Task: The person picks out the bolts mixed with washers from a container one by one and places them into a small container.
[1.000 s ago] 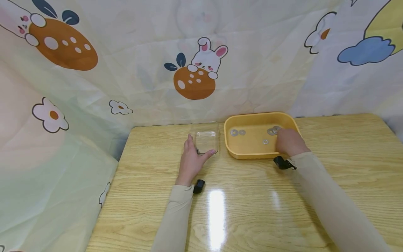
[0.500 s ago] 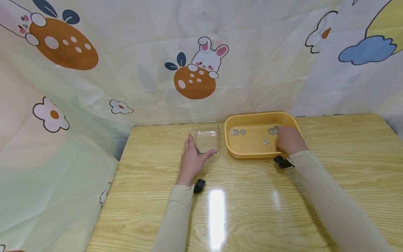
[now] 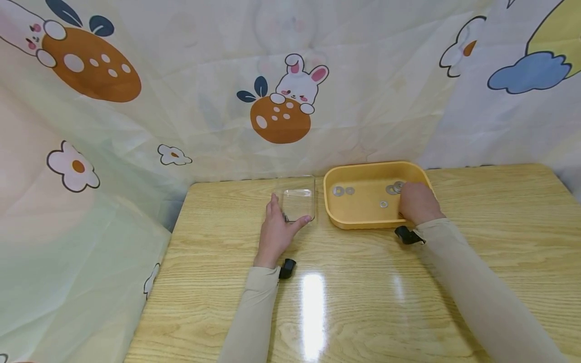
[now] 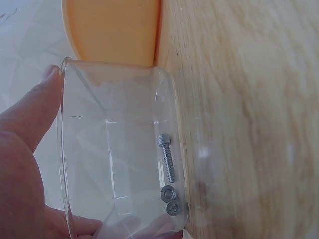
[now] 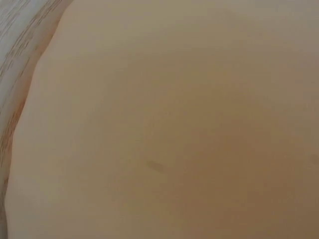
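Observation:
My left hand (image 3: 277,229) grips the near left corner of a clear square box (image 3: 313,196), thumb along the front and fingers up the left side. Inside it, the left wrist view shows a socket-head bolt (image 4: 167,158) on its side and two bolt heads (image 4: 168,193) facing the camera. My right hand (image 3: 419,202) reaches down into the right end of a yellow tray (image 3: 330,212); its fingers are hidden below the back of the hand, and I cannot tell whether they hold anything. Overlapping flat washers (image 3: 391,189) lie just left of it.
More washers (image 3: 338,191) lie at the tray's left end, and a small one (image 3: 383,204) near its middle. Tray and box stand side by side at the back of the wooden table (image 3: 354,292), before a printed curtain (image 3: 372,101). Tray wall (image 5: 149,99) fills the right wrist view, blurred.

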{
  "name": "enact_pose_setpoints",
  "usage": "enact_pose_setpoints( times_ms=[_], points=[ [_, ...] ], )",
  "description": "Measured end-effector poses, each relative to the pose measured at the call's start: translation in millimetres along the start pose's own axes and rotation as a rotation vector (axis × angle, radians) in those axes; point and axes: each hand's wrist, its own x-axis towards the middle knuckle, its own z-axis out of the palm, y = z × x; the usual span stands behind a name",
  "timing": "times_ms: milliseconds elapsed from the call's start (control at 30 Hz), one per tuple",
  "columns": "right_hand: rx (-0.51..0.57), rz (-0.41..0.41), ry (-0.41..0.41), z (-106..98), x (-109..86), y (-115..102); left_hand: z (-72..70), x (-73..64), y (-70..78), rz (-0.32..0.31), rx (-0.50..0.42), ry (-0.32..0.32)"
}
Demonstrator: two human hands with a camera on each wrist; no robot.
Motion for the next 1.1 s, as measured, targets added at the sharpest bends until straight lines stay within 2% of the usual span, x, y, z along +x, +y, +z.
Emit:
enact_pose_setpoints(
  times_ms=[667, 967, 1100],
  points=[
    [0.000, -0.053, 0.028, 0.6, -0.6, 1.1, 0.5, 0.1, -1.2, 0.001, -0.005, -0.002],
    [0.028, -0.031, -0.023, -1.4, -1.0, 2.5, 1.2, -0.1, -1.8, 0.006, -0.004, 0.002],
    [0.033, -0.046, -0.028, -2.5, -2.2, 2.9, 0.9, -0.4, -1.2, 0.005, -0.005, 0.003]
  ],
)
